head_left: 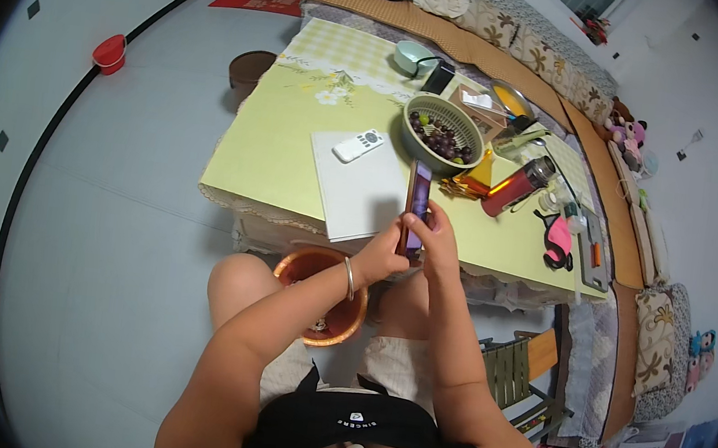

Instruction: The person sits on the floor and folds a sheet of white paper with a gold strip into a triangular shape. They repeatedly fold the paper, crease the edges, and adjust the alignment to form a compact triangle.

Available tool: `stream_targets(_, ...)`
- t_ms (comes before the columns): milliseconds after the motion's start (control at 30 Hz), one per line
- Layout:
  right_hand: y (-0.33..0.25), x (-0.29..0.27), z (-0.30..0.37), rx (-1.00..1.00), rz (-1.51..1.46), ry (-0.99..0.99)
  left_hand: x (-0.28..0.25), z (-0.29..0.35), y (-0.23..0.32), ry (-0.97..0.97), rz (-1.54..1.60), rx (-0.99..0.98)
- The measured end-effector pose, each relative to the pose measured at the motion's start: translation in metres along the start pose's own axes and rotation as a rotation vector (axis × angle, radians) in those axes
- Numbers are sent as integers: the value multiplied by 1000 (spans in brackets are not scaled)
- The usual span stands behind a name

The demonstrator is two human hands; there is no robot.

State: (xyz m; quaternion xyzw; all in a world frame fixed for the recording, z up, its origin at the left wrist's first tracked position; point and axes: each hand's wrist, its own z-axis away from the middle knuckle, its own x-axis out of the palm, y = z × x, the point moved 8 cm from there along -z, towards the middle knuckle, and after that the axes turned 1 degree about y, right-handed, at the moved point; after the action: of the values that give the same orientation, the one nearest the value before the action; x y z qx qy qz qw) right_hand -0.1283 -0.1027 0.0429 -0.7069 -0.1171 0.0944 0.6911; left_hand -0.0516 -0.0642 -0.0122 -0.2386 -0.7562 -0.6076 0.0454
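Observation:
Both of my hands grip a smartphone (420, 191), held up at the table's near edge with its screen lit. My left hand (382, 255), with a silver bangle on its wrist, is wrapped round the phone's lower left side. From the right, my right hand (437, 240) closes on it, thumb across the lower part of the screen. Beyond the phone stands a colander basin (407, 132) of dark grapes (444, 138). A white remote control (357, 145) lies on a white sheet or pad (340, 195) to the left of the phone.
On the table (242, 162) stand a red thermos (518, 186), a pale bowl (413, 56) and a pink and black item (558, 240). An orange basin (357, 321) sits between my legs. A folding chair (506, 369) is at right, a red bucket (110, 54) far left.

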Motion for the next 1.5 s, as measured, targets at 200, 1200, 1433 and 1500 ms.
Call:
stream_targets(200,9,-31,21,61,48,13,40,9,-16,-127,-4,-51)
stream_targets(1200,-7,-201,-27,-51,1835,317,-85,20,76,352,-1569,-156)
stream_targets(1433,3,7,-72,-478,1208,-207,-84,19,74,249,-1616,-234)
stream_targets(1500,17,43,-104,-553,1263,-278,-80,19,75,234,-1655,-208)
